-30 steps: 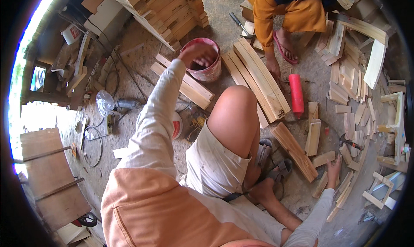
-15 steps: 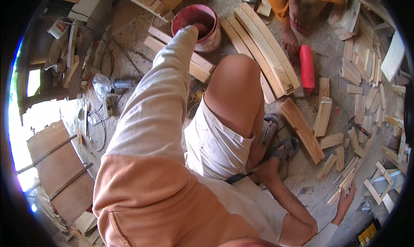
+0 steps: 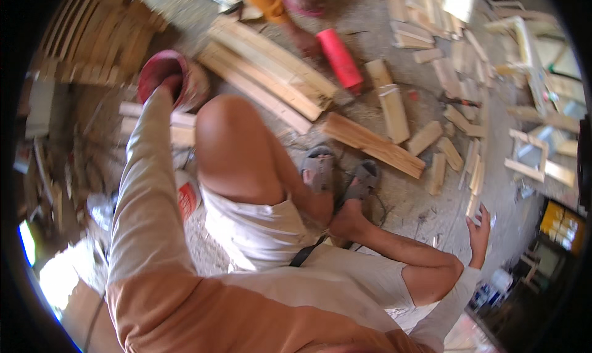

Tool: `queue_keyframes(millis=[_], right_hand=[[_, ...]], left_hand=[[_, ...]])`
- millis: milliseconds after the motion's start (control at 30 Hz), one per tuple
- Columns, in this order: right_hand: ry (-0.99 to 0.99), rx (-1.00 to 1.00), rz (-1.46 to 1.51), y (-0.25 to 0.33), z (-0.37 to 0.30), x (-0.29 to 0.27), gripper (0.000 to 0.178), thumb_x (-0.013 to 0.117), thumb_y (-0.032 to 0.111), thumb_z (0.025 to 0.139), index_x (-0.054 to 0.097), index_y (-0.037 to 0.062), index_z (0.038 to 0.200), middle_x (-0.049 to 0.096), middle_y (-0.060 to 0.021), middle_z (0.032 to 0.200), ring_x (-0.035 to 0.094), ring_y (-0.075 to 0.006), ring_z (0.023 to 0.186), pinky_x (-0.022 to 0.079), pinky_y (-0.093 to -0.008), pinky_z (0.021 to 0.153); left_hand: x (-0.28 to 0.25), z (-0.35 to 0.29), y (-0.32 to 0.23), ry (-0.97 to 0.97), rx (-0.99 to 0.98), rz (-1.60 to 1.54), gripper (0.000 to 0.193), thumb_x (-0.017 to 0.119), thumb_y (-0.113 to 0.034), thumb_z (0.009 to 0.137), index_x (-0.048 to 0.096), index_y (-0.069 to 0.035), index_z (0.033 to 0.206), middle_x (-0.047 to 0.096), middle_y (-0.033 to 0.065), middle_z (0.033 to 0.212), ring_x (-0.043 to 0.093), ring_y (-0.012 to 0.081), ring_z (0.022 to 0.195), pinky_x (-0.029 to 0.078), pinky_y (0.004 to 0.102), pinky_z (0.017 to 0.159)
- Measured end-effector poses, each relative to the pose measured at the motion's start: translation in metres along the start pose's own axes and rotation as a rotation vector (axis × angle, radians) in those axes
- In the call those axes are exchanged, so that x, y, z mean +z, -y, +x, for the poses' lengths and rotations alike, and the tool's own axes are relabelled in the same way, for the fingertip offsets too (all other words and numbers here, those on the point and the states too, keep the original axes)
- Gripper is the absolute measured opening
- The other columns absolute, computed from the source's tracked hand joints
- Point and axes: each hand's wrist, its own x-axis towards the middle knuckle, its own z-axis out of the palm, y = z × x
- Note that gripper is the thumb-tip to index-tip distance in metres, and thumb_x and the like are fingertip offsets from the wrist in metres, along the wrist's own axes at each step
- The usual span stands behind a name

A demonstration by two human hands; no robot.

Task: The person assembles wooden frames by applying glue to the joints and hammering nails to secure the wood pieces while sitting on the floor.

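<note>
We find the person's left hand point(image 3: 174, 83) lowered inside a round, red-stained bucket point(image 3: 198, 86) at the far left. The fingers are hidden by the bucket and blur, so we cannot tell whether they are spread or pressed together, or whether they pinch anything. The bucket is tilted in our view, its mouth towards the left; two pale, straight wooden strips point(image 3: 129, 119) lie just beside it on the near side.

We note the right hand point(image 3: 479, 234) at the near right, its thumb and fingers spread with a gap between them. The fingertips are next to the near end of a narrow, pale wooden slat point(image 3: 473, 205); we cannot confirm contact.

Between the hands, we record long, pale wooden beams point(image 3: 268, 69) lying side by side in the far middle, and a rough, reddish-brown wooden plank point(image 3: 375, 145) nearer and to their right. A bright red cylinder point(image 3: 340, 62) lies right of the beams, with a co-worker's hand point(image 3: 305, 43) close to its far end. A hammer with a reddish handle point(image 3: 462, 101) lies at the far right, among short wooden offcuts.
</note>
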Motion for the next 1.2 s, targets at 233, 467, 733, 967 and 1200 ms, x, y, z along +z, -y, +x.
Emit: queue_keyframes(millis=[233, 467, 733, 967, 1200], right_hand=[[0.045, 0.038, 0.019, -0.003, -0.012, 0.005, 0.073, 0.075, 0.006, 0.081, 0.044, 0.0077, 0.146, 0.051, -0.0127, 0.131, 0.059, -0.0276, 0.108, 0.052, -0.038, 0.081], [0.06, -0.024, 0.06, -0.014, -0.016, -0.004, 0.066, 0.077, 0.008, 0.078, 0.052, 0.0029, 0.139, 0.062, -0.0175, 0.122, 0.065, -0.0269, 0.093, 0.053, -0.0363, 0.08], [-0.013, 0.041, 0.059, -0.007, -0.032, -0.015, 0.065, 0.08, 0.006, 0.076, 0.055, 0.0005, 0.135, 0.067, -0.0172, 0.105, 0.065, -0.0229, 0.079, 0.055, -0.0349, 0.073], [-0.061, -0.029, 0.057, -0.028, -0.028, 0.005, 0.067, 0.08, 0.008, 0.075, 0.054, 0.0021, 0.137, 0.069, -0.0172, 0.098, 0.066, -0.0225, 0.077, 0.055, -0.0353, 0.073], [-0.1, -0.045, 0.078, -0.037, -0.03, 0.012, 0.065, 0.079, 0.007, 0.077, 0.054, 0.0045, 0.138, 0.068, -0.0159, 0.099, 0.065, -0.0222, 0.078, 0.054, -0.0356, 0.074]], left_hand=[[0.012, 0.028, -0.006, -0.007, 0.044, 0.006, 0.034, 0.062, -0.03, 0.089, 0.072, -0.001, 0.103, 0.073, 0.02, 0.103, 0.07, 0.0388, 0.094, 0.056, 0.0463, 0.081], [0.037, 0.031, 0.016, -0.042, 0.174, -0.005, 0.035, 0.064, -0.029, 0.088, 0.071, 0.0, 0.105, 0.073, 0.0213, 0.105, 0.07, 0.0403, 0.098, 0.056, 0.0467, 0.084], [0.021, 0.027, -0.002, -0.087, -0.063, 0.018, 0.048, 0.067, -0.031, 0.085, 0.063, 0.007, 0.115, 0.066, 0.0321, 0.111, 0.062, 0.0467, 0.111, 0.049, 0.051, 0.095], [-0.056, -0.006, -0.026, -0.236, -0.05, -0.004, 0.04, 0.067, -0.026, 0.084, 0.065, 0.005, 0.109, 0.068, 0.0278, 0.103, 0.066, 0.0402, 0.098, 0.051, 0.0471, 0.086], [-0.101, -0.061, -0.076, -0.355, 0.042, -0.295, 0.043, 0.066, -0.03, 0.086, 0.068, -0.003, 0.12, 0.073, 0.0208, 0.101, 0.069, 0.0356, 0.095, 0.051, 0.0456, 0.084]])
